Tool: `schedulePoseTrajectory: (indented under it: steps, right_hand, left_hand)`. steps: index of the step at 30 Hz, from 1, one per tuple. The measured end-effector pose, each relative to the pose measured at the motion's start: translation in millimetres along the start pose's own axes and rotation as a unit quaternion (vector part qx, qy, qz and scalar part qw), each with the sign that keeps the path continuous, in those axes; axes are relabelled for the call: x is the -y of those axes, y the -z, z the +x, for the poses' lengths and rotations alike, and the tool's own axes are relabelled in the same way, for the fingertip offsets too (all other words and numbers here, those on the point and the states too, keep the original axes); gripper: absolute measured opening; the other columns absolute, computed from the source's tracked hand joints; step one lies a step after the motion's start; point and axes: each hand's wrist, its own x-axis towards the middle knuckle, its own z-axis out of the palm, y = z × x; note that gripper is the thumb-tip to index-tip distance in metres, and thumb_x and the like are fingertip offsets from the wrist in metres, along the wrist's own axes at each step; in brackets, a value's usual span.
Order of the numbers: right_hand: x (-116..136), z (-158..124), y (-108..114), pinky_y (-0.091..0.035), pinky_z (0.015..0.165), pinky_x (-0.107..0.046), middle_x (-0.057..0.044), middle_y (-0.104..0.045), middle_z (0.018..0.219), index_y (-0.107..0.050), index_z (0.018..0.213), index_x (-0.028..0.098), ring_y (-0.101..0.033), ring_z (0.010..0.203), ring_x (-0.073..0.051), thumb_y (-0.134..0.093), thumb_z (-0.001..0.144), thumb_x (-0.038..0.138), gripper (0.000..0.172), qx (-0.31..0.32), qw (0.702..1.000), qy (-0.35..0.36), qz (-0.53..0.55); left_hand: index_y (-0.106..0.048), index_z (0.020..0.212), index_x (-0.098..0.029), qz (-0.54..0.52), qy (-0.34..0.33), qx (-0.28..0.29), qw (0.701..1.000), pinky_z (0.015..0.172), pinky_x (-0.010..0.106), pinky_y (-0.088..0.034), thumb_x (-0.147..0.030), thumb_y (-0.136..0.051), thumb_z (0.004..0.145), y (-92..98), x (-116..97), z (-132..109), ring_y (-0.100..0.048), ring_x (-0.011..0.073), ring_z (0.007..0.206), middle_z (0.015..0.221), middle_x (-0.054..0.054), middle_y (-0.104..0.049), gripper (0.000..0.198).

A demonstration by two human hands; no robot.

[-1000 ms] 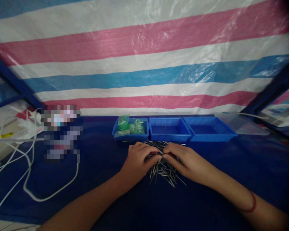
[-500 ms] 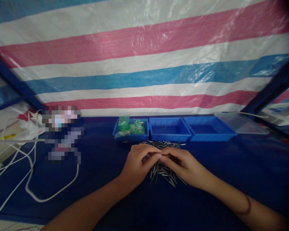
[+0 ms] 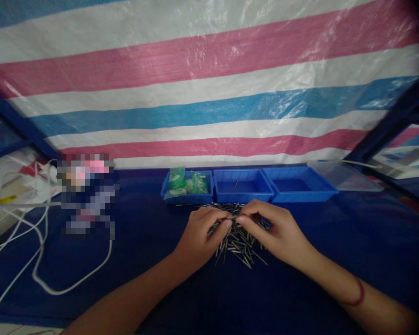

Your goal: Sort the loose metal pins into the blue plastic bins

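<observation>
Left bin [image 3: 192,199] holds packets [image 3: 197,184], middle bin [image 3: 246,196] a rod [image 3: 236,183]; both grips [image 3: 203,232] [image 3: 278,232] pinch another rod [image 3: 233,217].

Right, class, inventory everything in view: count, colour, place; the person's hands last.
metal pins: uncountable, grey, piled under hands
single pin: one, grey, middle tray
trays: three, blue, beyond the pile
green bags: count unclear, green, leftmost tray
clear sheet: one, colourless, right of trays
striped sheet: one, red, white, blue, behind
frame posts: two, dark blue, either side
table: one, dark blue, beneath
cables: several, white, left
clutter: partly pixelated, count unclear, mixed colours, left
wristband: one, dark red, right forearm
left hand: one, bare, over pile, seemingly pinching a pin
right hand: one, bare, likewise
</observation>
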Motion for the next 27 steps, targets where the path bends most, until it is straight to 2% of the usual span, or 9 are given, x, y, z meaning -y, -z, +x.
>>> schedulePoseTrajectory:
  steps: [3,5,6,9,11,16,22,27]
  right_hand:
    - [-12.9,13.0,8.6,-0.044,0.062,-0.030,-0.002,-0.062,0.073,-0.059,0.081,0.023,-0.057,0.066,-0.017,-0.054,0.088,0.037,0.016,-0.090,0.995,0.002,-0.053]
    - [-28.7,23.8,14.6,-0.044,0.065,-0.032,-0.003,-0.062,0.075,-0.059,0.082,0.023,-0.057,0.068,-0.018,-0.054,0.089,0.037,0.017,-0.145,0.982,0.006,-0.117]
    - [-37.3,28.5,17.2,-0.044,0.068,-0.033,-0.004,-0.063,0.077,-0.060,0.082,0.022,-0.057,0.069,-0.019,-0.054,0.089,0.038,0.018,-0.154,0.976,0.009,-0.157]
    - [-57.0,36.0,22.3,-0.042,0.074,-0.038,-0.007,-0.067,0.082,-0.063,0.088,0.020,-0.059,0.079,-0.024,-0.055,0.087,0.043,0.024,-0.138,0.953,0.025,-0.270]
    - [-60.2,34.2,23.1,-0.041,0.077,-0.039,-0.008,-0.068,0.087,-0.063,0.092,0.019,-0.059,0.085,-0.026,-0.056,0.087,0.044,0.027,-0.121,0.947,0.032,-0.297]
    - [-42.2,18.4,17.6,-0.042,0.079,-0.039,-0.007,-0.068,0.091,-0.063,0.093,0.019,-0.059,0.085,-0.023,-0.052,0.090,0.034,0.018,-0.073,0.965,0.049,-0.248]
    - [-23.7,5.9,4.7,-0.042,0.079,-0.039,-0.007,-0.068,0.094,-0.062,0.093,0.020,-0.059,0.087,-0.022,-0.052,0.089,0.025,0.012,0.013,0.977,0.093,-0.190]
    - [-16.8,3.2,0.4,-0.043,0.079,-0.038,-0.007,-0.068,0.093,-0.063,0.092,0.019,-0.059,0.087,-0.022,-0.052,0.089,0.024,0.012,0.029,0.976,0.104,-0.187]
  left_hand:
    - [-0.056,0.117,-0.021,0.036,0.023,0.009,0.999,0.082,0.032,-0.042,-0.026,-0.053,0.089,-3.9,1.8,-1.3,-0.059,0.0180,0.093,0.101,0.004,-0.067,0.028]
    - [-0.058,0.116,-0.023,0.065,0.013,0.032,0.997,0.083,0.033,-0.040,-0.027,-0.053,0.089,-6.0,3.1,-1.8,-0.058,0.0188,0.095,0.102,0.004,-0.066,0.027]
    - [-0.061,0.111,-0.023,0.082,0.005,0.048,0.995,0.082,0.034,-0.040,-0.027,-0.053,0.089,-6.7,3.5,-1.9,-0.057,0.0193,0.095,0.101,0.004,-0.067,0.023]
    - [-0.068,0.095,-0.024,0.130,-0.009,0.087,0.988,0.077,0.034,-0.037,-0.029,-0.058,0.086,-8.2,2.9,-1.8,-0.055,0.0207,0.094,0.098,0.003,-0.067,0.014]
    - [-0.068,0.093,-0.024,0.149,-0.019,0.105,0.983,0.077,0.035,-0.036,-0.030,-0.062,0.083,-8.7,1.4,-1.8,-0.053,0.0216,0.094,0.099,0.003,-0.066,0.014]
    - [-0.067,0.097,-0.028,0.183,-0.071,0.125,0.973,0.077,0.036,-0.031,-0.029,-0.055,0.088,-11.0,-2.0,-3.1,-0.050,0.0214,0.096,0.104,0.003,-0.063,0.015]
    - [-0.066,0.093,-0.025,0.252,-0.090,0.126,0.955,0.074,0.037,-0.027,-0.029,-0.051,0.092,-12.4,-3.1,-3.3,-0.049,0.0194,0.090,0.098,0.002,-0.063,0.016]
    - [-0.064,0.093,-0.027,0.303,-0.110,0.131,0.937,0.073,0.037,-0.025,-0.026,-0.053,0.092,-10.5,-0.5,-3.8,-0.050,0.0182,0.087,0.094,0.000,-0.064,0.012]
